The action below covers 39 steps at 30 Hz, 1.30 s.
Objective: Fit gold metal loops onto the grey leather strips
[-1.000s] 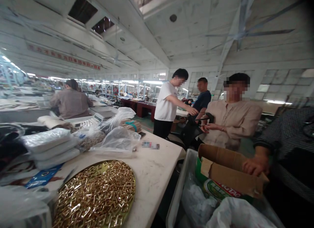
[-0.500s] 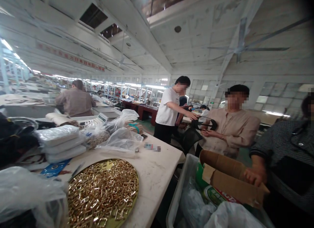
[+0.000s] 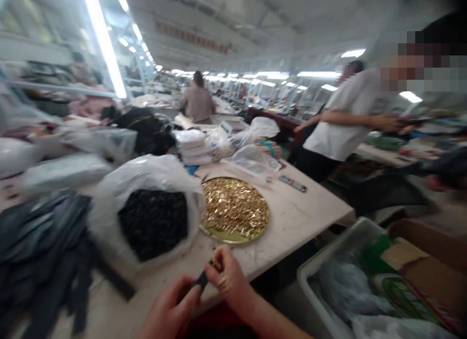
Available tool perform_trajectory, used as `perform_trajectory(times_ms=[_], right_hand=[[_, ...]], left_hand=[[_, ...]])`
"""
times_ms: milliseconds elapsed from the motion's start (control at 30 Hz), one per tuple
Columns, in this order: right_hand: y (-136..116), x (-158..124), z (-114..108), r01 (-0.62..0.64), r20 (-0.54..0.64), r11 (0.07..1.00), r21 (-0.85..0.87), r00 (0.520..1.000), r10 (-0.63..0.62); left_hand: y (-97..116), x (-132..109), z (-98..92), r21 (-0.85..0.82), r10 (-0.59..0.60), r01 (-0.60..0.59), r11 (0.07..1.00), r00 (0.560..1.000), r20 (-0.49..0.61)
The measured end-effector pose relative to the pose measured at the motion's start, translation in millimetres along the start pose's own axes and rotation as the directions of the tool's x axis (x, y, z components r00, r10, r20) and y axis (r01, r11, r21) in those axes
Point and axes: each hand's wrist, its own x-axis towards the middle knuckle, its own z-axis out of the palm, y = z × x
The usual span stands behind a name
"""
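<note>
Both my hands are close together at the table's near edge. My left hand (image 3: 178, 300) is closed on a short dark strap (image 3: 201, 280). At the strap's far end, my right hand (image 3: 230, 276) pinches a small gold buckle (image 3: 216, 264); whether the strap passes through it, I cannot tell. Beyond them lies a round gold tray (image 3: 237, 240) heaped with gold metal buckles (image 3: 233, 205). An opened white plastic bag (image 3: 146, 171) of small black pieces (image 3: 155, 222) stands left of the tray. Farther left, dark grey strips (image 3: 51, 251) lie piled on the table.
A grey bin (image 3: 306, 285) with an opened cardboard box (image 3: 430, 276) and plastic bags stands to the right. Clear bags (image 3: 251, 159), white packets (image 3: 189, 144) and a box cutter (image 3: 293, 183) lie across the table. A person in a white shirt (image 3: 343, 115) stands beyond its right corner.
The view has swung left and down. Both my hands, the strap and the bag of black pieces now show. The tray now sits nearer the middle of the view.
</note>
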Motion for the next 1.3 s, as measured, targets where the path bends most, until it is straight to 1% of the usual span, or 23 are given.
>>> perform_trajectory(times_ms=[33,67,100,133,167,233,300,333,400,467,533,633,733,800,867,933,967,1000,1033,1100,1167,1233,1300], right_hand=[[3.1,-1.1,-1.3,-0.006,0.032,1.0,0.009,0.999,0.006],[5.3,-1.6,-4.1,-0.02,0.106,1.0,-0.007,0.994,0.021],[6.7,-2.1,-7.9,-0.055,0.217,0.998,-0.017,0.974,0.058],[7.6,-2.9,-12.0,-0.097,0.293,0.995,-0.022,0.951,0.099],[8.1,-4.4,-16.0,-0.107,0.313,0.993,-0.043,0.943,0.115],[9.1,-9.9,-21.4,-0.057,0.283,0.99,-0.127,0.955,0.091],[11.0,-17.2,-22.3,0.053,0.234,0.965,-0.257,0.972,0.009],[12.2,-20.4,-21.5,0.098,0.234,0.945,-0.312,0.972,-0.023],[14.7,-25.0,-19.0,0.153,0.266,0.916,-0.371,0.962,-0.053],[16.5,-27.0,-17.5,0.18,0.314,0.911,-0.372,0.947,-0.059],[17.2,-27.8,-17.9,0.194,0.367,0.917,-0.348,0.929,-0.057],[18.2,-28.8,-21.0,0.199,0.428,0.929,-0.312,0.902,-0.05],[21.5,-30.0,-24.0,0.186,0.485,0.944,-0.272,0.874,-0.032],[25.4,-30.0,-24.6,0.156,0.481,0.955,-0.254,0.877,-0.016],[29.7,-29.1,-23.9,0.139,0.432,0.957,-0.254,0.902,-0.016],[33.2,-27.5,-22.2,0.139,0.392,0.956,-0.259,0.92,-0.027],[34.3,-26.6,-21.3,0.138,0.388,0.956,-0.259,0.921,-0.028],[34.9,-25.6,-20.6,0.134,0.391,0.957,-0.258,0.92,-0.023],[35.1,-24.6,-20.1,0.129,0.398,0.957,-0.259,0.917,-0.016],[34.8,-22.6,-20.5,0.135,0.42,0.953,-0.272,0.908,-0.008],[34.7,-20.9,-22.8,0.188,0.454,0.935,-0.3,0.89,-0.033],[35.9,-20.2,-26.0,0.275,0.497,0.903,-0.33,0.864,-0.081],[38.9,-21.3,-28.2,0.321,0.525,0.885,-0.338,0.845,-0.106]], left_hand=[[-5.3,1.3,1.2,-0.106,0.091,-0.073,0.992,0.98,0.177],[-10.0,1.8,2.0,-0.202,0.166,-0.117,0.972,0.954,0.25],[-13.8,1.3,2.5,-0.272,0.177,-0.094,0.958,0.938,0.297],[-16.3,-0.3,3.2,-0.336,0.189,-0.07,0.939,0.922,0.337],[-17.7,-2.7,4.2,-0.381,0.185,-0.037,0.924,0.914,0.36],[-18.8,-8.3,8.3,-0.446,0.17,0.026,0.895,0.904,0.393],[-19.7,-12.3,14.3,-0.481,0.159,0.056,0.875,0.905,0.395],[-20.3,-13.1,17.3,-0.492,0.163,0.054,0.869,0.907,0.388],[-22.1,-12.7,21.8,-0.496,0.166,0.052,0.867,0.908,0.385],[-24.2,-11.1,23.5,-0.489,0.159,0.068,0.869,0.899,0.407],[-26.9,-9.5,23.3,-0.483,0.161,0.075,0.872,0.889,0.429],[-31.9,-9.0,23.5,-0.478,0.186,0.054,0.877,0.879,0.44],[-36.6,-10.2,24.1,-0.489,0.168,0.088,0.868,0.875,0.455],[-39.6,-10.7,22.9,-0.512,0.165,0.127,0.849,0.858,0.486],[-42.6,-10.2,20.7,-0.516,0.172,0.164,0.841,0.823,0.542],[-45.6,-8.8,19.2,-0.476,0.162,0.192,0.859,0.779,0.606],[-46.6,-7.9,19.1,-0.444,0.15,0.19,0.876,0.768,0.623],[-47.2,-7.0,19.4,-0.414,0.135,0.179,0.892,0.77,0.624],[-47.1,-6.3,19.9,-0.388,0.118,0.164,0.907,0.785,0.609],[-45.3,-5.5,21.4,-0.341,0.098,0.117,0.933,0.829,0.551],[-42.4,-5.5,23.1,-0.292,0.087,0.074,0.954,0.861,0.502],[-40.3,-5.9,25.1,-0.238,0.081,0.041,0.97,0.872,0.482],[-39.9,-6.4,27.5,-0.195,0.078,0.017,0.981,0.877,0.474]])
